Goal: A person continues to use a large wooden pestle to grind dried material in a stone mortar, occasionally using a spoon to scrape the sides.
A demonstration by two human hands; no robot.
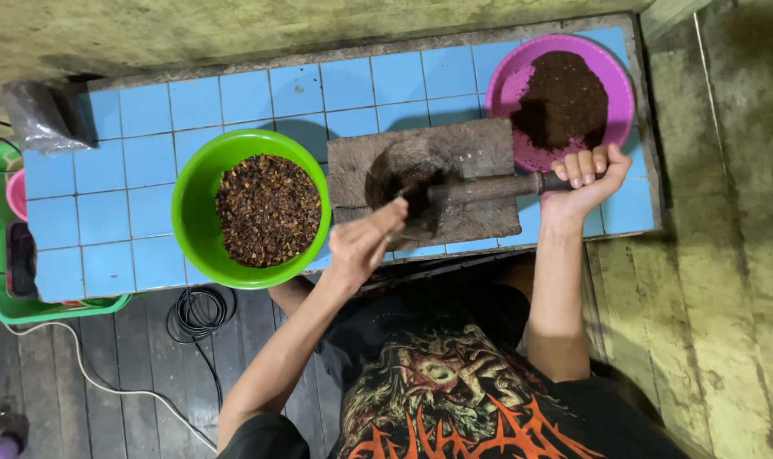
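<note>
Over the mortar [425, 183], pestle [488, 187] lying horiz., handle to the right. Right hand [580, 178] wrapped round handle end; left hand [365, 242] at near rim, fingers pinched on a small spoon, closer to the hollow.

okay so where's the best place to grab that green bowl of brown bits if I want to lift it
Take the green bowl by its rim at the near edge, which overhangs the blue tiled counter, probably with a second hold on the far rim. It is wide, round and full, with no handle showing.
</note>
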